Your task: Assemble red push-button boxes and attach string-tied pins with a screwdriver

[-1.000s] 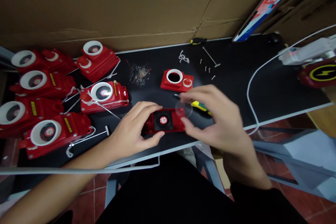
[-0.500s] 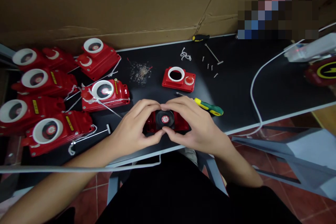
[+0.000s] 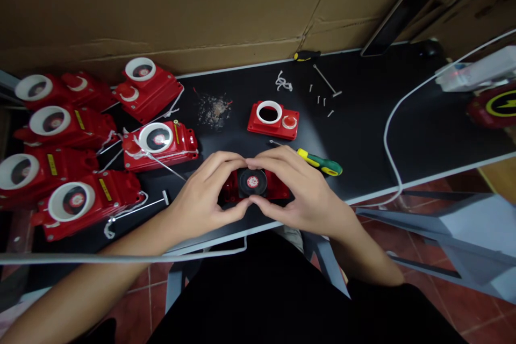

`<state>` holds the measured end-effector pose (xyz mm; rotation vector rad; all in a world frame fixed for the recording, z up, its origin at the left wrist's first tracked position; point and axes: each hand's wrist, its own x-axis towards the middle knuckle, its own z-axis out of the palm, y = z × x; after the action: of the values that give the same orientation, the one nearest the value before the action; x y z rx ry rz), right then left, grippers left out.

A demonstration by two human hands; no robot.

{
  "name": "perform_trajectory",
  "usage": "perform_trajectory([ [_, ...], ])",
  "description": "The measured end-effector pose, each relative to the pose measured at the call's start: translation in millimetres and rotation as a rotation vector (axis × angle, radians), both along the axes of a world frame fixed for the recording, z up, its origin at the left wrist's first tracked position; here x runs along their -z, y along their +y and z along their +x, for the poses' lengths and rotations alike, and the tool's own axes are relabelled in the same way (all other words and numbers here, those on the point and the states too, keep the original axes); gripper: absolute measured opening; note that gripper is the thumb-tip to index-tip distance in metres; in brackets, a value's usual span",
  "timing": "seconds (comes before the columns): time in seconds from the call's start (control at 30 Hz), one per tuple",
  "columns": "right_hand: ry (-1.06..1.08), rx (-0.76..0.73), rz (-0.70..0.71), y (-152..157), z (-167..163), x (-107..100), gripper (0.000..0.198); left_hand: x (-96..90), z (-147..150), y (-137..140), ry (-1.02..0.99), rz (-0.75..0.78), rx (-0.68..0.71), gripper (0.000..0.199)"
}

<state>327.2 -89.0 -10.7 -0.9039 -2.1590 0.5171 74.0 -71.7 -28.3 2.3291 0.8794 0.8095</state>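
Both hands meet around a black round disc (image 3: 252,183) with a red and white centre. My left hand (image 3: 212,188) curves about its left side, fingers on the far edge and thumb on the near edge. My right hand (image 3: 292,185) mirrors it from the right, the fingertips nearly touching. Under the disc lies a red housing (image 3: 278,188), partly hidden by the hands. Just beyond sits a red cover (image 3: 257,124) with a white ring and a small red knob. A green and yellow screwdriver (image 3: 322,163) lies beside my right hand.
Several red units (image 3: 161,153) with white rings and cords crowd the left. Behind are scattered clippings (image 3: 214,111), a white cord (image 3: 284,82), a T-shaped metal rod (image 3: 327,80), small screws (image 3: 318,99) and another screwdriver (image 3: 306,56). A white cable (image 3: 387,134) crosses the right side.
The view has shifted very slightly. Both hands stay around the disc with no clear movement.
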Motion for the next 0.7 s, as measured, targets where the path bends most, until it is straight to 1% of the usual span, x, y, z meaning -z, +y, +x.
perform_trajectory([
  [0.1,0.002,0.005,0.014,-2,4,-5,0.056,-1.0,0,0,0.001,-0.015,-0.007,0.05],
  [0.13,-0.003,0.027,0.019,-1,7,-8,0.055,-1.2,0,0,0.004,-0.021,-0.01,0.05],
  [0.17,-0.011,0.063,0.027,1,11,-11,0.05,-1.2,0,-1,0.008,-0.025,-0.01,0.05],
  [0.2,-0.016,0.108,0.042,4,16,-15,0.039,-1.0,0,-1,0.012,-0.027,-0.009,0.051],
  [0.27,-0.034,0.205,0.085,17,29,-21,0.009,-0.2,0,-1,0.016,-0.027,-0.003,0.054],
  [0.3,-0.053,0.254,0.106,27,37,-24,0.013,0.4,0,-1,0.019,-0.027,0.0,0.056],
  [0.33,-0.087,0.293,0.121,38,45,-25,0.025,1.1,-1,-1,0.025,-0.03,0.003,0.059],
  [0.37,-0.135,0.327,0.126,50,53,-27,0.03,1.9,-1,-1,0.035,-0.034,0.004,0.063],
  [0.4,-0.183,0.343,0.12,62,60,-27,0.03,2.7,-2,-1,0.05,-0.041,0.006,0.069],
  [0.47,-0.261,0.317,0.088,85,71,-24,0.02,4.5,-3,-1,0.088,-0.052,0.012,0.081],
  [0.5,-0.296,0.29,0.068,95,74,-21,0.019,5.6,-4,-1,0.106,-0.052,0.015,0.086],
  [0.53,-0.336,0.26,0.043,102,76,-17,0.024,6.9,-4,-1,0.123,-0.049,0.015,0.089],
  [0.6,-0.428,0.217,-0.002,112,75,-8,0.04,10.0,-5,-1,0.149,-0.032,0.011,0.091],
  [0.67,-0.514,0.195,-0.034,117,72,2,0.056,13.8,-5,1,0.156,-0.001,0.001,0.091],
  [0.7,-0.539,0.191,-0.046,118,70,6,0.06,15.8,-6,2,0.157,0.014,-0.002,0.091],
])
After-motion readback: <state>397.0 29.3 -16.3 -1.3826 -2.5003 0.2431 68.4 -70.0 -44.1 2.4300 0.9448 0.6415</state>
